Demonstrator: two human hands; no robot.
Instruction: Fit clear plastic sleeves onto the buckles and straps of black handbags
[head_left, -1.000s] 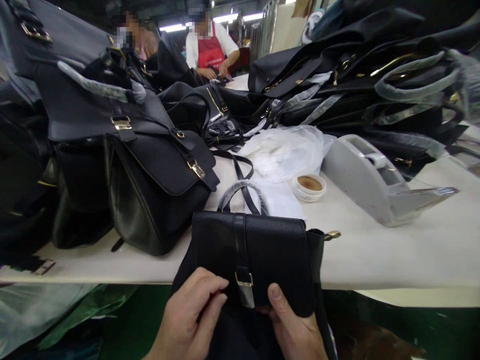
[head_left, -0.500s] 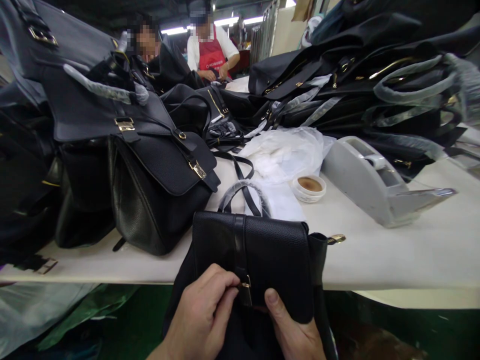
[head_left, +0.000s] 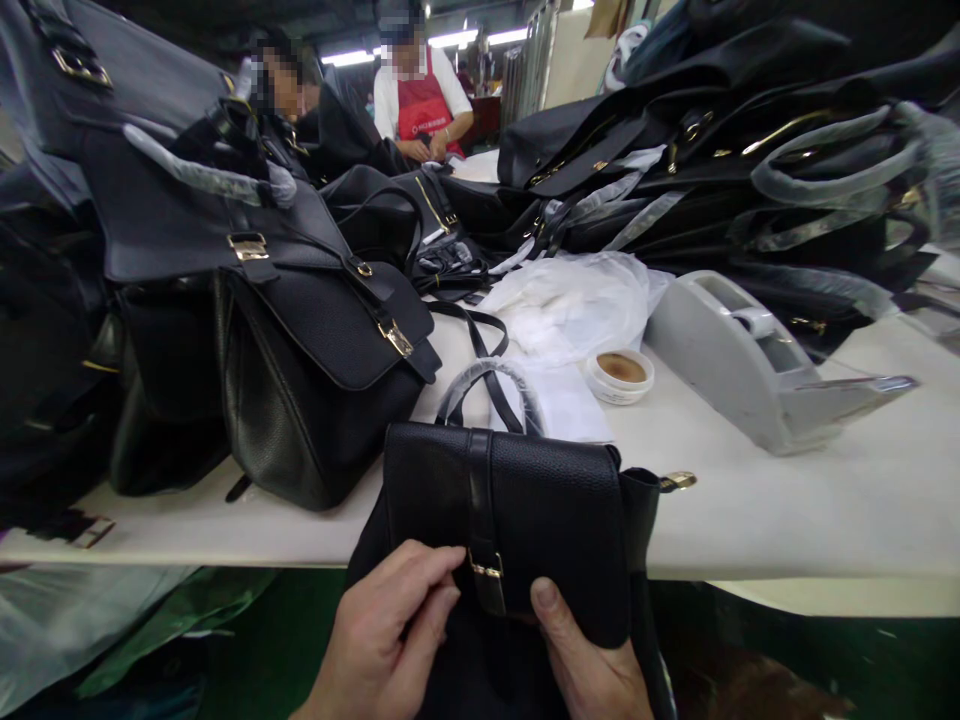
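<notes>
A black leather handbag [head_left: 551,500] leans at the table's front edge, its top handle [head_left: 499,375] wrapped in clear plastic. Down the middle of its flap runs a strap [head_left: 480,480] with a gold buckle [head_left: 486,568]. My left hand [head_left: 394,620] is just left of the buckle, index fingertip at its edge, thumb and finger parted with nothing between them. My right hand [head_left: 589,650] grips the flap's lower edge, thumb on the front, the other fingers hidden behind. A gold zip pull [head_left: 678,482] sticks out at the bag's right side.
More black bags [head_left: 322,400] stand on the left, and a heap of them [head_left: 720,170] lies at the right back. On the table [head_left: 750,520] are a grey tape dispenser [head_left: 735,360], a tub of brown paste [head_left: 621,376] and white plastic wrapping [head_left: 577,300]. Two people work across the table.
My left thumb and index finger have come off the buckle and parted, shifting slightly left. The buckle now shows whole, lying flat on the strap. My right hand keeps its grip.
</notes>
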